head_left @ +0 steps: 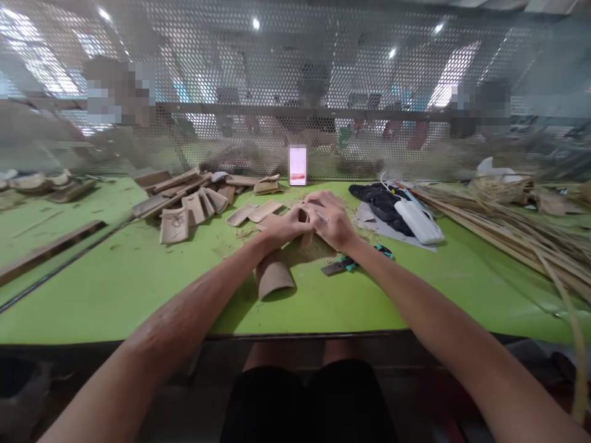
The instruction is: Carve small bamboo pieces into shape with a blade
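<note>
Both hands are close together over the middle of the green table. My left hand (293, 224) is closed, its thumb and fingers curled round a brown piece of bamboo (306, 241) that is mostly hidden. My right hand (339, 224) is closed beside it, with a thin pale pen-like tool (322, 217) showing between its fingers; its exact kind is unclear. Below my left wrist lies a curved bamboo section (275, 280). Under my right forearm is a black and teal cutter knife (339, 266).
Several split bamboo pieces (196, 208) lie at left, with a long strip (50, 249) beyond. Back right are a black cloth (383, 209), a white power bank (419, 221) and long bamboo strips (498, 227). A lit phone (298, 165) leans against the perforated screen (258, 138).
</note>
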Demonstrator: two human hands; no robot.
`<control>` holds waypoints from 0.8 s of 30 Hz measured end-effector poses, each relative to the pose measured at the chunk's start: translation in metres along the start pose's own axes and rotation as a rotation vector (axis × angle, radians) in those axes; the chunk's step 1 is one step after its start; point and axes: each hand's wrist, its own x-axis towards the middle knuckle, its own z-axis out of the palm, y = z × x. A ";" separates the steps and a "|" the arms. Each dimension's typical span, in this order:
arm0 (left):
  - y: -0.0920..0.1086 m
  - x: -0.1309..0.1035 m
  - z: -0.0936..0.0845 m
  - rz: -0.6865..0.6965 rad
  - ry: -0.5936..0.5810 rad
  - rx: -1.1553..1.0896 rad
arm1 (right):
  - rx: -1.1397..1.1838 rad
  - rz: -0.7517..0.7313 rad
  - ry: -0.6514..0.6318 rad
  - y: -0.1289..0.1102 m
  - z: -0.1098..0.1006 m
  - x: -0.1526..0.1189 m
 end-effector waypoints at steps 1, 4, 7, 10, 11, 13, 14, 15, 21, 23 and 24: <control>0.000 0.001 0.000 -0.019 0.008 0.002 | 0.005 0.016 0.017 0.003 0.001 0.000; -0.001 0.002 0.000 -0.044 0.016 -0.012 | 0.060 0.054 0.044 0.013 0.007 0.000; 0.002 0.000 -0.002 -0.081 0.028 0.004 | 0.123 0.124 0.064 0.023 0.010 -0.003; 0.008 -0.004 -0.003 -0.132 0.027 0.039 | 0.141 0.194 0.080 0.027 0.011 -0.007; 0.010 -0.005 -0.003 -0.129 0.017 0.037 | 0.142 0.199 0.080 0.027 0.012 -0.008; 0.012 -0.006 -0.004 -0.099 -0.008 0.025 | 0.151 0.178 0.057 0.025 0.012 -0.010; 0.012 -0.007 -0.004 -0.090 -0.017 0.023 | 0.159 0.170 0.049 0.025 0.012 -0.010; 0.012 -0.007 -0.004 -0.089 -0.016 0.027 | 0.163 0.173 0.047 0.024 0.013 -0.010; 0.004 -0.003 -0.004 -0.040 -0.030 0.000 | 0.126 0.158 0.054 0.020 0.011 -0.009; 0.000 -0.001 -0.004 -0.016 -0.022 -0.034 | 0.139 0.123 0.047 0.018 0.011 -0.007; -0.001 -0.001 -0.003 -0.021 -0.017 -0.042 | 0.144 0.128 0.051 0.017 0.011 -0.007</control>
